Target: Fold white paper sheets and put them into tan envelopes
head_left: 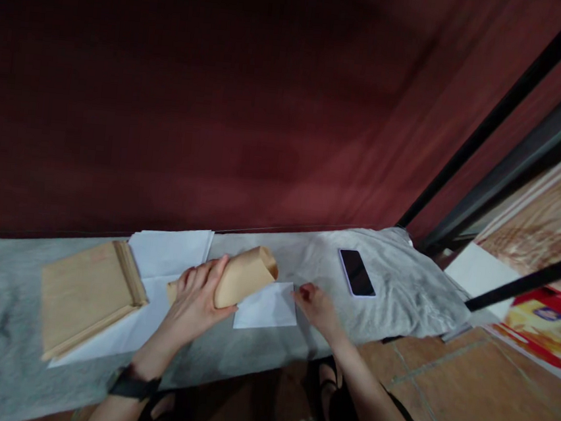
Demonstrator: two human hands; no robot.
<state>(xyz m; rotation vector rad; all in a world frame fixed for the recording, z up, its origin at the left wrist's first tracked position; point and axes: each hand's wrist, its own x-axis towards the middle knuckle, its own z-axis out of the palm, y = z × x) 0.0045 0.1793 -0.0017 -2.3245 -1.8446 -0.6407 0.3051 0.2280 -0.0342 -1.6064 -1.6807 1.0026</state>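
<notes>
My left hand (198, 302) is wrapped round a brown paper envelope (243, 278), which bulges so that its end gapes toward the right. Just right of it lies a folded white sheet of paper (267, 307) on the grey cloth. My right hand (317, 308) pinches at the sheet's upper right corner, fingertips pressed together. To the left, a stack of brown envelopes (86, 294) rests partly over white sheets (170, 253).
A phone (358, 273) with a dark screen lies on the grey cloth (402, 288) to the right. Behind rises a dark red wall (277, 137). Black metal bars (497, 119) and a red printed box (547, 329) stand at the right, above a tiled floor (500, 397).
</notes>
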